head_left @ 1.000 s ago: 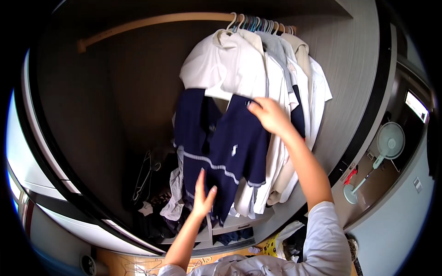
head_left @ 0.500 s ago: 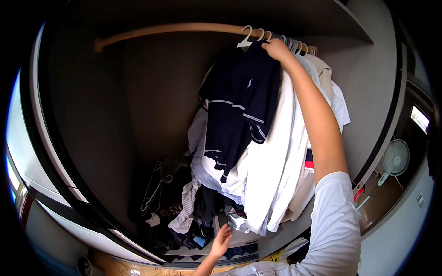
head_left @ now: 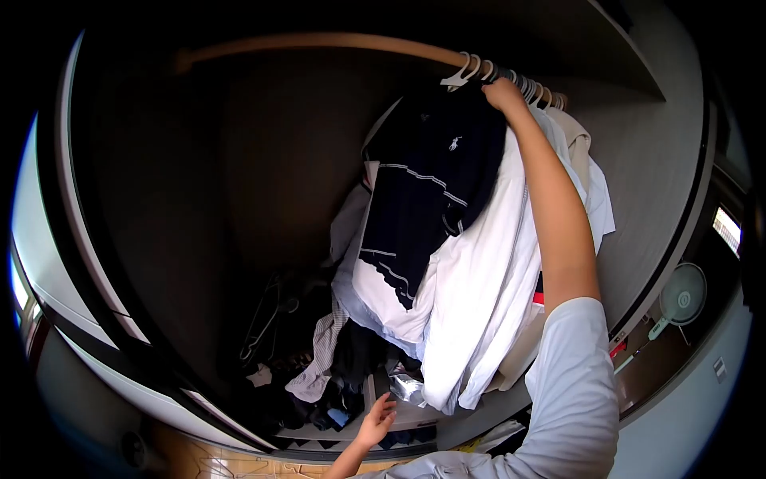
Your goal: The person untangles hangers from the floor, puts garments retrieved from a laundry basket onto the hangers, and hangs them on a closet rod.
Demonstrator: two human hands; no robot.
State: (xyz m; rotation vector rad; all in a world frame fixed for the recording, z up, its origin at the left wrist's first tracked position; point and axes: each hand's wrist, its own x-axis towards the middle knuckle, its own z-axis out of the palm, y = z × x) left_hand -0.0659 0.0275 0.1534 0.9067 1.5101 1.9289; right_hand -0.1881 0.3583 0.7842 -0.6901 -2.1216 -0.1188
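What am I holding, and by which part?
The right hand holds the navy shirt at one shoulder; the left hand holds nothing.

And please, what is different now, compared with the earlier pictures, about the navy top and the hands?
The navy top has moved up, and its white hanger is now at the rail. The right hand rose with it and stays at its shoulder. The left hand, earlier in front of the top, is now below it, open. The striped cloth and the fan stayed put.
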